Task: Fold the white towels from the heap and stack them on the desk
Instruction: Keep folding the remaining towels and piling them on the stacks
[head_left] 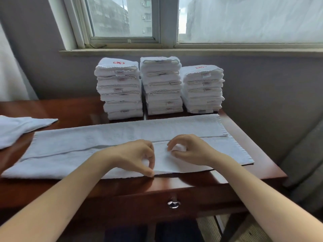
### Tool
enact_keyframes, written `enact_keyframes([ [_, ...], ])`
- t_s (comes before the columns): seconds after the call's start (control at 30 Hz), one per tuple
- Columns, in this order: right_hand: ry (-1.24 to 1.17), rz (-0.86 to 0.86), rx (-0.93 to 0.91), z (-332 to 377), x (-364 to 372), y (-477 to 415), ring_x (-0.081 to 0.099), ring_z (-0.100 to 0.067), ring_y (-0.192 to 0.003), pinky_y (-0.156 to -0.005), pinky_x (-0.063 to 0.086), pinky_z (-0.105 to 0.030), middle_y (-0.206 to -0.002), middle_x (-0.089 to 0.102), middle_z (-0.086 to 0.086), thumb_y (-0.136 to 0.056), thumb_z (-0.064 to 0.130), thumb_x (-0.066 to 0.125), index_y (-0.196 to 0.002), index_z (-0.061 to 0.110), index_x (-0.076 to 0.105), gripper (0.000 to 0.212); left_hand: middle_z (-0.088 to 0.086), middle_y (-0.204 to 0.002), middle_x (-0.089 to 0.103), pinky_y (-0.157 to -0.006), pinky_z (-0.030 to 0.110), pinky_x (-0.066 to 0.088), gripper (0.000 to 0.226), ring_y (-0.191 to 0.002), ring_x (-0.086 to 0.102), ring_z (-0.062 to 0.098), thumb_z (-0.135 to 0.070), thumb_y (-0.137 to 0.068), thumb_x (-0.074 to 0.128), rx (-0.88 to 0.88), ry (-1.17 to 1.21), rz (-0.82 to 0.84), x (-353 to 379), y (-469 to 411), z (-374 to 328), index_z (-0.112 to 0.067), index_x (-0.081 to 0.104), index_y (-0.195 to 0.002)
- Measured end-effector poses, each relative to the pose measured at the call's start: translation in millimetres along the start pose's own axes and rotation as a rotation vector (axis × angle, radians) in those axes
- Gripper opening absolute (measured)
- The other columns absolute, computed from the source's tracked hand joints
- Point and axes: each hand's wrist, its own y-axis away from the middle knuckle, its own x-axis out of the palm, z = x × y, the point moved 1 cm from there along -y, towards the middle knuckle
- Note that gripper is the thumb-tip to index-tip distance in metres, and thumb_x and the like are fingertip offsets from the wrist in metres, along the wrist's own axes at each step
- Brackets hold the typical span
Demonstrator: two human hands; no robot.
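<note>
A long white towel [90, 147] lies spread across the wooden desk [178, 184], its near long edge folded over toward the middle. My left hand [134, 156] pinches the towel's near edge at the desk's front, thumb and fingers curled on the cloth. Just to the right, my right hand [188, 151] pinches a small bunch of the folded layer. Three stacks of folded white towels stand at the back: left stack [120, 89], middle stack [161, 84], right stack [203, 89].
Another loose white towel [15, 128] lies at the desk's left edge. A window sill [174, 51] runs behind the stacks. A drawer knob [173, 204] sits below the desk front. A grey curtain [305, 154] hangs at the right.
</note>
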Motion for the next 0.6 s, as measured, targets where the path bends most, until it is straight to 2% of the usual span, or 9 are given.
enact_keyframes([
  [0.1, -0.055, 0.053, 0.044, 6.7, 3.6, 3.8, 0.062, 0.001, -0.101, -0.097, 0.047, -0.033, -0.104, 0.072, 0.015, -0.09, 0.032, 0.065, -0.096, 0.026, 0.074, 0.012, -0.024, -0.1, 0.054, -0.084, 0.019, 0.045, 0.011, -0.095, 0.052, -0.008, -0.049, -0.074, 0.068, -0.007, 0.064, -0.036, 3.0, 4.1, 1.1, -0.039, 0.066, -0.077],
  [0.17, -0.092, 0.091, 0.107, 11.4, -1.2, 8.3, 0.061, 0.004, -0.1, -0.095, 0.047, -0.029, -0.104, 0.072, 0.016, -0.09, 0.053, 0.059, -0.102, 0.026, 0.075, 0.033, -0.02, -0.095, 0.06, -0.082, 0.022, 0.048, 0.005, -0.088, 0.056, -0.005, -0.039, -0.083, 0.066, -0.042, 0.168, -0.103, 2.4, 3.9, 3.3, -0.036, 0.063, -0.081],
  [0.23, -0.123, 0.154, 0.159, 16.4, -9.4, 14.2, 0.061, 0.006, -0.095, -0.089, 0.047, -0.023, -0.102, 0.071, 0.017, -0.083, 0.073, 0.05, -0.103, 0.027, 0.073, 0.055, -0.016, -0.086, 0.062, -0.079, 0.025, 0.047, 0.009, -0.078, 0.057, 0.0, -0.031, -0.091, 0.063, -0.084, 0.269, -0.211, -0.6, 2.7, 7.0, -0.033, 0.057, -0.084],
  [0.27, -0.114, 0.184, 0.174, 18.7, -14.0, 16.6, 0.061, 0.005, -0.091, -0.085, 0.047, -0.021, -0.098, 0.071, 0.017, -0.079, 0.077, 0.049, -0.101, 0.028, 0.072, 0.058, -0.016, -0.081, 0.06, -0.077, 0.025, 0.045, 0.011, -0.074, 0.054, 0.002, -0.03, -0.094, 0.061, -0.093, 0.299, -0.258, -2.7, 2.2, 9.2, -0.033, 0.055, -0.084],
  [0.33, -0.015, 0.191, 0.179, 19.0, -23.8, 19.1, 0.061, 0.001, -0.084, -0.078, 0.048, -0.022, -0.088, 0.069, 0.015, -0.079, 0.067, 0.058, -0.095, 0.028, 0.07, 0.044, -0.014, -0.074, 0.058, -0.07, 0.022, 0.042, 0.012, -0.067, 0.049, 0.003, -0.035, -0.096, 0.058, -0.095, 0.327, -0.315, -6.8, 1.7, 12.6, -0.036, 0.053, -0.085],
  [0.37, 0.075, 0.157, 0.171, 16.8, -29.4, 18.7, 0.061, -0.004, -0.082, -0.078, 0.05, -0.028, -0.084, 0.067, 0.011, -0.081, 0.052, 0.063, -0.091, 0.024, 0.068, 0.03, -0.013, -0.074, 0.06, -0.067, 0.02, 0.041, 0.012, -0.065, 0.048, 0.002, -0.038, -0.097, 0.056, -0.095, 0.325, -0.342, -8.7, 0.8, 14.6, -0.037, 0.052, -0.085],
  [0.43, 0.287, 0.058, 0.19, 8.3, -41.4, 15.6, 0.058, -0.019, -0.08, -0.072, 0.05, -0.037, -0.076, 0.061, 0.005, -0.078, 0.022, 0.06, -0.081, 0.017, 0.06, 0.006, -0.011, -0.078, 0.062, -0.066, 0.021, 0.042, 0.012, -0.065, 0.05, 0.0, -0.041, -0.097, 0.055, -0.11, 0.29, -0.43, -12.3, -2.3, 19.8, -0.039, 0.051, -0.085],
  [0.5, 0.383, -0.048, 0.266, -3.5, -52.4, 12.8, 0.055, -0.022, -0.082, -0.066, 0.045, -0.034, -0.073, 0.054, 0.008, -0.075, 0.013, 0.056, -0.074, 0.021, 0.051, 0.01, -0.012, -0.077, 0.06, -0.067, 0.025, 0.044, 0.012, -0.067, 0.051, 0.001, -0.041, -0.096, 0.055, -0.138, 0.251, -0.528, -16.2, -7.8, 25.6, -0.04, 0.05, -0.085],
  [0.6, 0.406, -0.243, 0.36, -25.7, -65.1, 5.8, 0.057, -0.021, -0.087, -0.063, 0.037, -0.029, -0.077, 0.054, 0.01, -0.079, 0.014, 0.054, -0.076, 0.027, 0.056, 0.013, -0.011, -0.076, 0.059, -0.069, 0.032, 0.047, 0.011, -0.069, 0.053, 0.005, -0.041, -0.096, 0.056, -0.176, 0.203, -0.597, -20.9, -18.2, 35.2, -0.037, 0.051, -0.086],
])
